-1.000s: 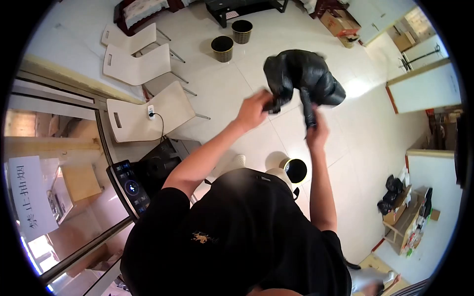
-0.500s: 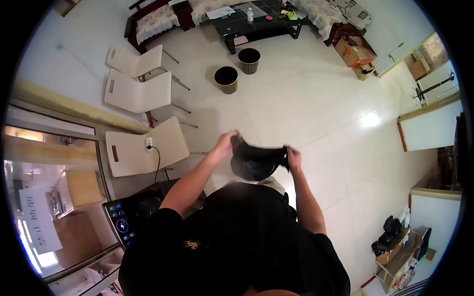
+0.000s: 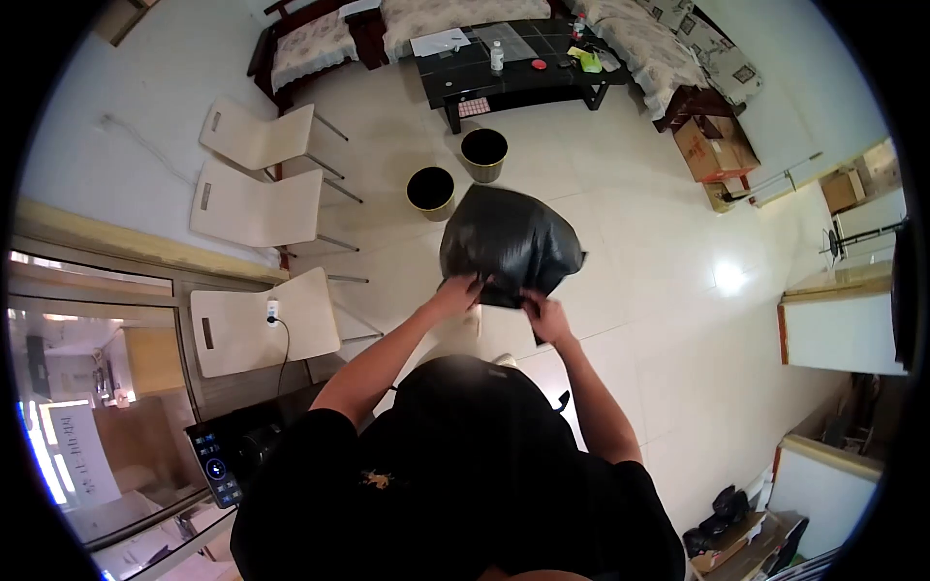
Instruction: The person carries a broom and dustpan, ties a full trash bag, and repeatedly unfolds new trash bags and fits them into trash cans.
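A black plastic garbage bag (image 3: 509, 232) billows out, puffed full of air, in front of my body. My left hand (image 3: 458, 296) is closed on its near edge at the left. At the right of the same edge, my right hand (image 3: 545, 318) grips the plastic, with a bit of it hanging below the fingers. Both hands are near each other, and the bag's bulk points away from me. Just beyond the bag stand two dark wastebaskets with gold rims, the left one (image 3: 430, 193) and the right one (image 3: 484, 155).
Several pale chairs line the left wall, the nearest (image 3: 257, 324) bearing a power socket (image 3: 272, 309). A black coffee table (image 3: 542, 63) stands at the back among sofas. A cardboard box (image 3: 717, 150) is at the right back. Black bags (image 3: 722, 513) lie at the lower right.
The bag has gone from hanging slack between spread hands to being ballooned outward and away from me. My hands have come closer together. The view has shifted slightly.
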Tool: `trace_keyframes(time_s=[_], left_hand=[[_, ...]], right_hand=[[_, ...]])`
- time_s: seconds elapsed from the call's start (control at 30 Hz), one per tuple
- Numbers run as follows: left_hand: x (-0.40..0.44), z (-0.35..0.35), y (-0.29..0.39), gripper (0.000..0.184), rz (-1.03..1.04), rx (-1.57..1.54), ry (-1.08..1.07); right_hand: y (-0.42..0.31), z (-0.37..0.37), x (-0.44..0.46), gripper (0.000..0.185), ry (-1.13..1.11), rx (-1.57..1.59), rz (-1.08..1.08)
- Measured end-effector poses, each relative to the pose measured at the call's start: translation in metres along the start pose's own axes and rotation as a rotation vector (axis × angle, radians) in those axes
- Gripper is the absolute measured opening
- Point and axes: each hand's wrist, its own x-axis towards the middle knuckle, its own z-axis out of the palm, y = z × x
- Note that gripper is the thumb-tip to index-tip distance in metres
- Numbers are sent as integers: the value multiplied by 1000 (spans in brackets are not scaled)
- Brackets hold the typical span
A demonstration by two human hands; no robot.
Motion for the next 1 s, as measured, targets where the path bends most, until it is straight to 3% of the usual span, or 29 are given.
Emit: trace_keyframes(time_s=[0.03, 0.07, 0.1, 0.13, 0.23, 0.27, 0.3, 0.37, 0.4, 0.43, 0.5, 0.63, 0.73, 0.77, 0.87, 0.93, 1.0], left_hand=[[11, 14, -36, 32, -81, 118, -205], [25, 24, -76, 34, -128, 106, -309], [40, 34, -113, 37, -176, 99, -412], [54, 40, -138, 38, -198, -47, -421], [118, 9, -141, 37, -244, -590, -261], [148, -5, -147, 39, -135, -606, -127], [166, -32, -116, 35, -226, -786, 23], [232, -84, -108, 23, -235, -927, 198], [250, -127, -71, 21, -241, -963, 296], [281, -156, -73, 34, -58, -794, 440], [316, -234, -62, 30, -112, -680, 483], [311, -377, -14, 28, -36, -439, 844], [241, -447, 38, 31, 66, -213, 1206], [214, -453, 71, 30, 152, -121, 1353], [154, -433, 132, 26, 24, 13, 1668], [151, -397, 117, 18, 95, 348, 1864], [156, -327, 63, 17, -223, 354, 1745]], right_hand=[[63, 26, -13, 31, -157, -21, 27], [85, 29, -19, 34, -339, 114, 274], [91, 23, -13, 36, -377, 86, 391], [116, 27, -7, 35, -341, 476, 591], [122, -11, 67, 36, -125, 728, 637], [116, -30, 104, 37, -78, 794, 670], [108, -47, 144, 37, -33, 780, 669], [99, -71, 230, 37, 48, 775, 584], [98, -77, 277, 38, 94, 829, 501], [89, -82, 321, 43, 89, 954, 409], [38, -93, 409, 51, 89, 1029, 411], [-58, -88, 553, 53, -66, 919, 138], [-170, -102, 592, 47, -86, 706, -344], [-203, -109, 590, 46, -55, 608, -502], [-226, -102, 592, 44, -15, 391, -1001], [-200, -78, 596, 44, -317, 195, -1028], [-156, -23, 598, 38, -503, 261, -1046]])
